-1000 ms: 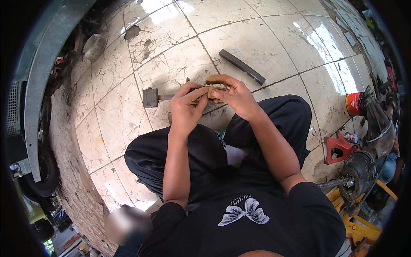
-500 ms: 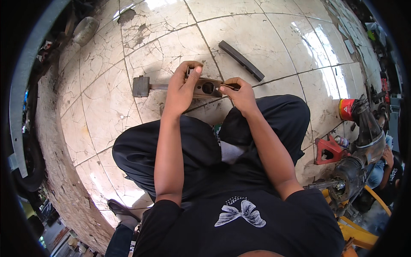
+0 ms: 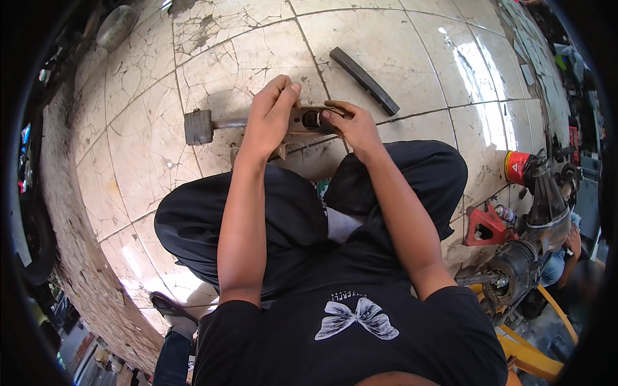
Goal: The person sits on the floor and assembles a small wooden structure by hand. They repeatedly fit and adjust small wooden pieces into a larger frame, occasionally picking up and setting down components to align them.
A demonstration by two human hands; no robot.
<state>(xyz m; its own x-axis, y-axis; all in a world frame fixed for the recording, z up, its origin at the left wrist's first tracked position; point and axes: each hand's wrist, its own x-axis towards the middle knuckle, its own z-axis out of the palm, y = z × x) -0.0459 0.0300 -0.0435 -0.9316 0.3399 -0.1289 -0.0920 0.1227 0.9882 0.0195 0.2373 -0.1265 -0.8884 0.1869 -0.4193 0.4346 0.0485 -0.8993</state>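
I sit cross-legged on a cracked tiled floor [image 3: 386, 58]. Both hands hold a small brownish metal part [image 3: 308, 120] with a round hole, in front of my knees. My left hand [image 3: 270, 116] grips its left end from above. My right hand [image 3: 351, 125] pinches its right end, with a fingertip at the hole. A hammer [image 3: 199, 127] with a blocky grey head lies on the tiles just left of my left hand, its handle running under that hand.
A long dark flat bar [image 3: 364, 80] lies on the tiles beyond my hands. At the right stand a red can [image 3: 517, 167], a red bracket [image 3: 486, 225] and a dark machine assembly [image 3: 537, 225]; another person's hand [image 3: 571, 239] is beside it. A rough concrete kerb [image 3: 71, 244] runs along the left.
The view has shifted, so my hands and the part now sit a little further from my body. Both hands keep their hold on the part, and the hammer stays on the floor.
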